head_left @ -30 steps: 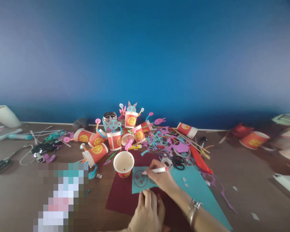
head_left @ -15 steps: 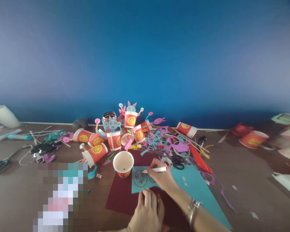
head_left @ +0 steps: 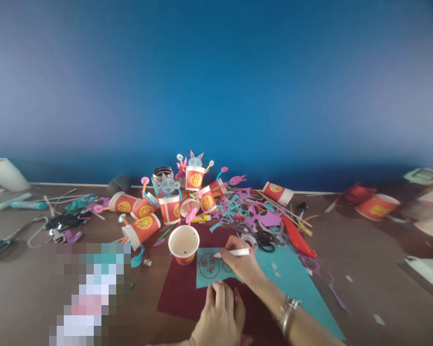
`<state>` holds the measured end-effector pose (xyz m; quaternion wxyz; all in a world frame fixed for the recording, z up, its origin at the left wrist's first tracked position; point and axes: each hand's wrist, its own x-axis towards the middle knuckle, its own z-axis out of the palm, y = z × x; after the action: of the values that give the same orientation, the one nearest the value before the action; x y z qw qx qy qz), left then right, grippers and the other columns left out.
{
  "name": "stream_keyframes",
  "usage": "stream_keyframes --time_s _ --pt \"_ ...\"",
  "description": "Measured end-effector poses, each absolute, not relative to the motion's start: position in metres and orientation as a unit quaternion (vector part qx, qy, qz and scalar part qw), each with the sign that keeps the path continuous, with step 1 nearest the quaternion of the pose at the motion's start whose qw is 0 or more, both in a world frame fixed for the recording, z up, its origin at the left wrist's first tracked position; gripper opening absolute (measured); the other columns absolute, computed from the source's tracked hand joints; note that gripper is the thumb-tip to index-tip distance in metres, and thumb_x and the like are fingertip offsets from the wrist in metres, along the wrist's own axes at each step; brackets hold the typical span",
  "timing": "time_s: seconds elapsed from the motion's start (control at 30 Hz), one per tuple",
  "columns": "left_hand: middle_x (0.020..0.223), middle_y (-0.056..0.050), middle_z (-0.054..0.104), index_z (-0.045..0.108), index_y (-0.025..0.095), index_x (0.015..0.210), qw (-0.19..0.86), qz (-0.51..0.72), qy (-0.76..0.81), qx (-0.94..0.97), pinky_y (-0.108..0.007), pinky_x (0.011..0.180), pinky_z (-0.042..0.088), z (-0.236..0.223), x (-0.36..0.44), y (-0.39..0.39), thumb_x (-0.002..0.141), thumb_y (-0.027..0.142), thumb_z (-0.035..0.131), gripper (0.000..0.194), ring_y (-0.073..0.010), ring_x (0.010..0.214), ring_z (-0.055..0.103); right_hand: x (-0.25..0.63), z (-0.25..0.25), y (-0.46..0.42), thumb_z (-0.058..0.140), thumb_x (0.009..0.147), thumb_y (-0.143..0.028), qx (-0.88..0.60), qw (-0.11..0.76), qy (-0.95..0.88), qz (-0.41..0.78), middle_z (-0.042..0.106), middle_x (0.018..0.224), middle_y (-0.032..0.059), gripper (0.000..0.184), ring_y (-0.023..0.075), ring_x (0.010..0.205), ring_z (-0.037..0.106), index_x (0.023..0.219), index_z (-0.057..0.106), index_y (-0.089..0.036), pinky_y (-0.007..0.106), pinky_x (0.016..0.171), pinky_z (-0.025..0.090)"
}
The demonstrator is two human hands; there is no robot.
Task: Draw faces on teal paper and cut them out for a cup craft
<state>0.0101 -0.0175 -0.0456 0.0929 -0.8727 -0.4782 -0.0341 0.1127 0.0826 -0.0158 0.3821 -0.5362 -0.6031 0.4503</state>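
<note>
A white marker (head_left: 241,252) with a red end is gripped in my right hand (head_left: 238,262), which wears bracelets at the wrist. Its tip meets a light blue sheet (head_left: 204,281) at a round face drawn in dark red line. A second, smaller round drawing shows partly beside my fingers. My left hand (head_left: 220,307) lies with its fingertips on the sheet's lower edge, fingers laid down and holding nothing. Under the sheet is dark maroon paper (head_left: 180,300). An upright paper cup (head_left: 184,244) stands just left of the drawing.
Behind are several red paper cups (head_left: 142,228) with paper faces and straws, and a heap of paper scraps (head_left: 243,206). Black scissors (head_left: 265,241) and a red tool (head_left: 298,235) lie on the right, near a larger blue sheet (head_left: 299,288). More scissors (head_left: 0,249) lie far left.
The marker tip has shifted very slightly to the right along the drawn face. My left hand, the sheet and the cups stay in place.
</note>
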Motion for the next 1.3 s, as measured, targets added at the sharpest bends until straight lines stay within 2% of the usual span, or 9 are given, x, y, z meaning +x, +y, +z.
stream_keyframes --time_s 0.37,0.7,0.97,1.13,1.3 --pt "0.11 -0.021 0.06 0.052 0.009 0.123 0.088 -0.037 -0.469 -0.878 -0.047 0.085 0.044 -0.0497 0.0084 -0.0169 0.077 0.064 0.044 0.072 -0.032 0.101 0.053 0.1129 -0.0155 0.0828 0.054 0.071 -0.029 -0.544 0.385 -0.602 0.441 0.038 0.043 -0.0086 0.021 0.008 0.039 0.034 0.057 0.04 -0.022 0.02 0.037 0.026" --pt "0.109 -0.021 0.061 0.052 0.009 0.122 0.09 -0.032 -0.476 -0.874 -0.046 0.086 0.043 -0.047 0.0112 -0.0184 0.075 0.065 0.047 0.073 -0.0315 0.1 0.053 0.1119 -0.0138 0.0821 0.053 0.066 -0.02 -0.55 0.367 -0.609 0.437 0.036 0.041 -0.0095 0.02 0.0079 0.039 0.033 0.055 0.037 -0.022 0.02 0.038 0.025" --pt "0.109 -0.022 0.061 0.052 0.009 0.123 0.094 -0.036 -0.456 -0.884 -0.047 0.084 0.044 -0.0502 0.0075 -0.0161 0.078 0.064 0.044 0.072 -0.0321 0.1 0.053 0.1126 -0.0112 0.0794 0.049 0.08 -0.032 -0.497 0.404 -0.615 0.46 0.047 0.049 -0.0057 0.022 0.0099 0.044 0.041 0.062 0.043 -0.021 0.022 0.043 0.032" --pt "0.107 -0.02 0.062 0.055 0.01 0.12 0.11 -0.048 -0.467 -0.876 -0.044 0.085 0.045 -0.0485 0.0083 -0.0166 0.075 0.065 0.047 0.072 -0.0313 0.098 0.056 0.1089 -0.0086 0.0766 0.058 0.071 -0.024 -0.486 0.374 -0.626 0.481 0.043 0.05 -0.0074 0.018 0.0085 0.046 0.04 0.061 0.043 -0.021 0.02 0.043 0.031" --pt "0.107 -0.02 0.063 0.057 0.011 0.118 0.119 -0.06 -0.478 -0.868 -0.044 0.085 0.045 -0.0468 0.0115 -0.0185 0.073 0.066 0.049 0.071 -0.0312 0.099 0.056 0.1081 -0.0086 0.0772 0.059 0.071 -0.025 -0.498 0.354 -0.641 0.464 0.044 0.051 -0.0067 0.021 0.0084 0.048 0.039 0.058 0.043 -0.02 0.02 0.044 0.032"
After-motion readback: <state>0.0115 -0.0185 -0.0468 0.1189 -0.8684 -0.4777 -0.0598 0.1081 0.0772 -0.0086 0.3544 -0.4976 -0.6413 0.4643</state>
